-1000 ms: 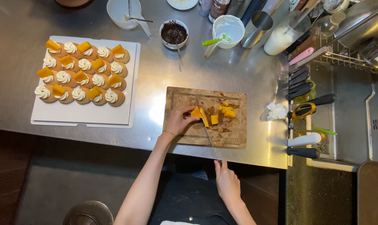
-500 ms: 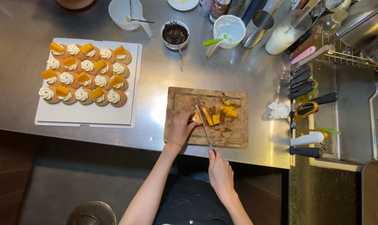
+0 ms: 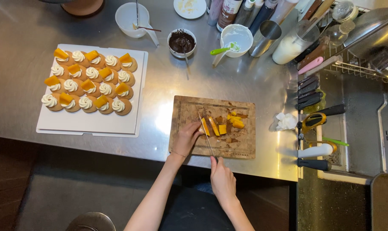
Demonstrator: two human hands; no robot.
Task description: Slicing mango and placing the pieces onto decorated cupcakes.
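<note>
My left hand [image 3: 186, 137] rests on a wooden cutting board [image 3: 183, 113] with its fingertips on an orange fruit slice [image 3: 205, 126]. A knife [image 3: 207, 135] lies with its blade beside that slice, and my right hand [image 3: 222, 180] grips its handle at the counter's front edge. More orange fruit pieces [image 3: 233, 120] lie on the board to the right.
A white tray [image 3: 91, 125] of cream-topped tarts [image 3: 88, 83], some with orange slices, sits to the left. Behind the board stand a chocolate bowl [image 3: 181, 42], white bowls [image 3: 130, 17], bottles and a metal cup [image 3: 266, 37]. Knife handles [image 3: 308, 87] and a sink rack [image 3: 358, 64] line the right.
My right hand came up from below the counter, took hold of the knife and brought the blade onto the board next to the slice. My left hand stayed on the fruit.
</note>
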